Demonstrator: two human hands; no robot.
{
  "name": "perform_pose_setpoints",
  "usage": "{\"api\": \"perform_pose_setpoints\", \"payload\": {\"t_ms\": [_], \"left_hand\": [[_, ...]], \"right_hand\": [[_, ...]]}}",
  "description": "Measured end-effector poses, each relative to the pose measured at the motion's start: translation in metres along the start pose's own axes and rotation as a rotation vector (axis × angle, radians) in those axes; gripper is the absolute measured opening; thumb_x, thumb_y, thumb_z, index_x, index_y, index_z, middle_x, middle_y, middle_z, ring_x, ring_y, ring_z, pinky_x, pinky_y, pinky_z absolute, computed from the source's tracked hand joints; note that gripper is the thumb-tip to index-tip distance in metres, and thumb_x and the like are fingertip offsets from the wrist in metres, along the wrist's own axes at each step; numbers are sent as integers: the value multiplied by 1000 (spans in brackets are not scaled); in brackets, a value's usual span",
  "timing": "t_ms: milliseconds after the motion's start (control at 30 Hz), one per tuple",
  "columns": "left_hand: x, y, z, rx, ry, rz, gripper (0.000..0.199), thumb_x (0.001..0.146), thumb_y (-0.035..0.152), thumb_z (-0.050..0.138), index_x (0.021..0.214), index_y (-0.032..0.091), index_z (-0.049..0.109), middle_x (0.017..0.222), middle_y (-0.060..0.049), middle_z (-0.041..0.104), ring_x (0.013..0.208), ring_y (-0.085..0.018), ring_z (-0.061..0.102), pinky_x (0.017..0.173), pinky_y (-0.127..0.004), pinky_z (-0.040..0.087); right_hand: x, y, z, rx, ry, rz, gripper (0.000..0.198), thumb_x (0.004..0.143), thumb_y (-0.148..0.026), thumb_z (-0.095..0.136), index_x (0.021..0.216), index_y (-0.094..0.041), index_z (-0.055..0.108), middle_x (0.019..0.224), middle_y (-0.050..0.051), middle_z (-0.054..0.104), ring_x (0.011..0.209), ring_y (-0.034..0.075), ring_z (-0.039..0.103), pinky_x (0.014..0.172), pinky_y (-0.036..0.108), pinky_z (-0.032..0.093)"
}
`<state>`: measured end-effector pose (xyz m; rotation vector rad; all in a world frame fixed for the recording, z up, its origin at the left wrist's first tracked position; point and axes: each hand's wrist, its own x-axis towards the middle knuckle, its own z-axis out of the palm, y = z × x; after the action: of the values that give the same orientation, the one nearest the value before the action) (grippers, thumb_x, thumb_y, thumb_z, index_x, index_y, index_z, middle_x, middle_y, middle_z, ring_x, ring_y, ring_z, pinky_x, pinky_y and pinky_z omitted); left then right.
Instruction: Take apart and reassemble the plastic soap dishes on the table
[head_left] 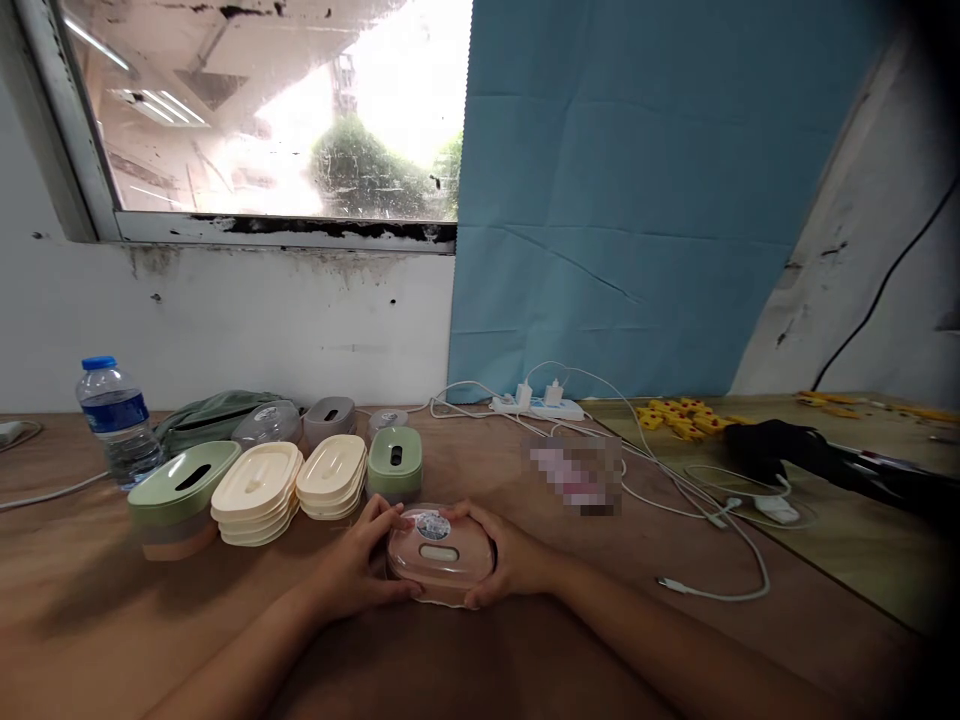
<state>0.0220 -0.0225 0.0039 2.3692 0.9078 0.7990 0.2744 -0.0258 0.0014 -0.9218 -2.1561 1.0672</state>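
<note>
Between my two hands is an oval pinkish food container (459, 572) with a see-through lid, a slot in its middle and a round patterned sticker near the far edge. My left hand (367, 560) grips its left end, fingers curled over the top and thumb along the near side. My right hand (504, 556) wraps round the right end in the same way. Just beyond stands a small green-topped container (395, 465). To the left are two stacks of cream lids, the nearer stack (256, 490) and the farther stack (332, 475), and a larger green-topped container (182, 490).
A water bottle (116, 420) stands at the left beside a green cloth bag (217, 418). Clear lids (268, 424) and a grey container (328, 420) sit behind the stacks. White cables run from a power strip (540, 406) across the right side. Yellow pieces (682, 416) lie farther right.
</note>
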Motion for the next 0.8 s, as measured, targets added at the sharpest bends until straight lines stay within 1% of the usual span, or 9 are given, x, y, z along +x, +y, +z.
{"api": "perform_pose_setpoints", "payload": {"t_ms": [133,267,333,433,533,600,667,733,800], "left_hand": [[0,5,-2,41,-20,27,59,65,43,65,114,17,45,105,-7,41,99,-19,45,92,-33,39],[0,8,-5,75,-36,65,54,67,41,62,113,18,46,109,-8,41,106,-22,44,92,-33,39],[-1,8,-7,89,-7,99,49,69,39,61,112,20,47,113,-9,40,107,-22,43,92,-33,38],[-3,7,-11,76,111,124,38,75,33,54,111,21,49,114,-9,41,104,-21,45,92,-34,38],[-6,4,-15,3,306,91,26,82,30,43,104,20,53,104,-8,44,91,-18,49,83,-32,42],[-8,0,-16,-32,422,57,25,84,30,38,97,19,57,96,-6,44,83,-16,49,75,-29,44],[-8,-3,-16,-38,500,27,26,84,31,37,88,19,59,89,-5,43,82,-17,48,72,-29,43],[-7,-6,-16,-47,541,-5,26,82,32,38,83,19,60,86,-4,42,83,-18,47,71,-28,42],[-5,-8,-16,-75,538,-16,26,81,33,39,80,19,61,85,-4,42,83,-18,47,72,-29,41]], "right_hand": [[0,-2,-1,-162,40,-98,89,40,-36,80,117,-21,38,123,8,39,114,24,40,96,34,33],[1,-4,-1,-320,42,-116,89,41,-36,78,120,-21,38,114,6,47,105,23,48,91,34,37],[2,-2,0,-366,64,-149,88,40,-37,78,118,-21,39,109,6,50,100,23,51,89,34,39],[1,3,-1,-437,129,-262,87,37,-39,77,114,-21,41,108,6,49,100,24,51,88,34,40],[-4,9,-6,-496,226,-394,88,36,-40,75,114,-22,39,113,9,46,103,26,50,87,35,41],[-6,13,-13,-522,364,-423,87,37,-42,75,113,-21,39,113,10,46,105,29,49,88,37,41],[-3,18,-21,-542,621,-357,83,41,-42,74,113,-21,38,111,12,49,105,31,49,88,41,41],[7,23,-29,-566,900,-189,76,51,-41,71,114,-20,35,112,12,50,104,31,49,87,43,41],[22,29,-37,-603,1041,-8,69,58,-41,66,116,-19,34,116,12,50,106,30,48,88,42,40]]}}
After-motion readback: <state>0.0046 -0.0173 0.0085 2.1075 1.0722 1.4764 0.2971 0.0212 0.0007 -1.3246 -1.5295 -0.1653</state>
